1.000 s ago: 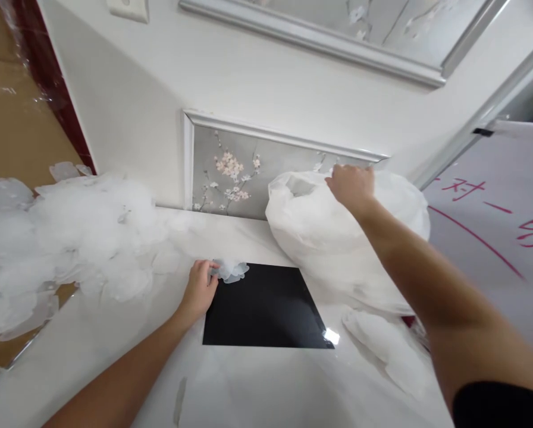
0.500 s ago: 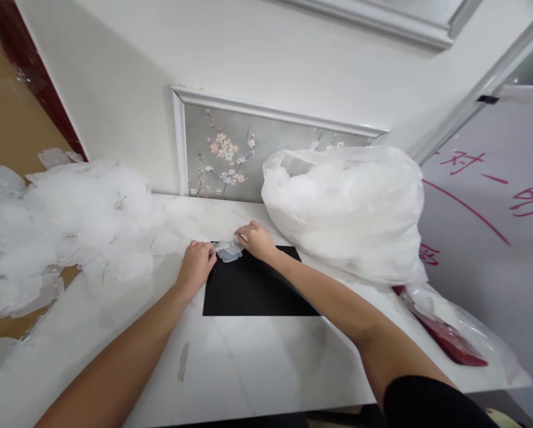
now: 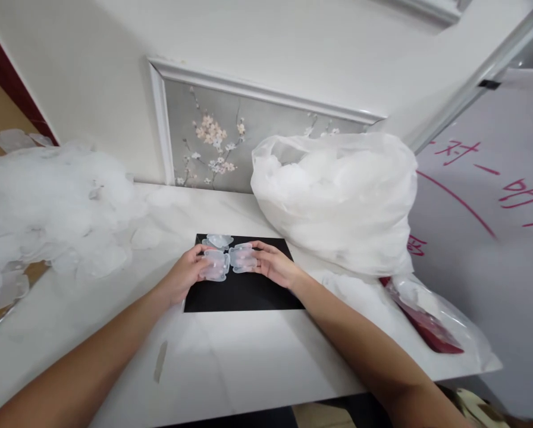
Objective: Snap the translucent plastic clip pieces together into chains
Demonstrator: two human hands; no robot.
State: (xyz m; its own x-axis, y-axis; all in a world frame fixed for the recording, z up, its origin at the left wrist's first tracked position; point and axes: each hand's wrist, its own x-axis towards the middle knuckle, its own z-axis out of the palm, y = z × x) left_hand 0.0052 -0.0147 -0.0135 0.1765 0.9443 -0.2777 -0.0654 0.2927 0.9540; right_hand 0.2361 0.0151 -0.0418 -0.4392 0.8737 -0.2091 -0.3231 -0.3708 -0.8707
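Note:
A black rectangular mat (image 3: pixel 244 294) lies on the white marble-look table (image 3: pixel 231 362). Over its far half my left hand (image 3: pixel 187 274) pinches a translucent white petal-shaped piece (image 3: pixel 216 264). My right hand (image 3: pixel 273 264) pinches a second translucent piece (image 3: pixel 242 257) beside it, and the two pieces touch edge to edge. A third translucent piece (image 3: pixel 218 241) lies on the mat's far edge, just beyond my fingers.
A full white plastic bag (image 3: pixel 338 199) stands right of the mat against the wall. A big heap of translucent pieces (image 3: pixel 47 205) covers the table's left. A clear bag with something dark red (image 3: pixel 431 327) lies at the right edge. A whiteboard with red writing (image 3: pixel 494 208) stands on the right.
My right hand left the top of the white bag and came down to the mat. Both hands drew back toward me and each now holds a separate translucent piece.

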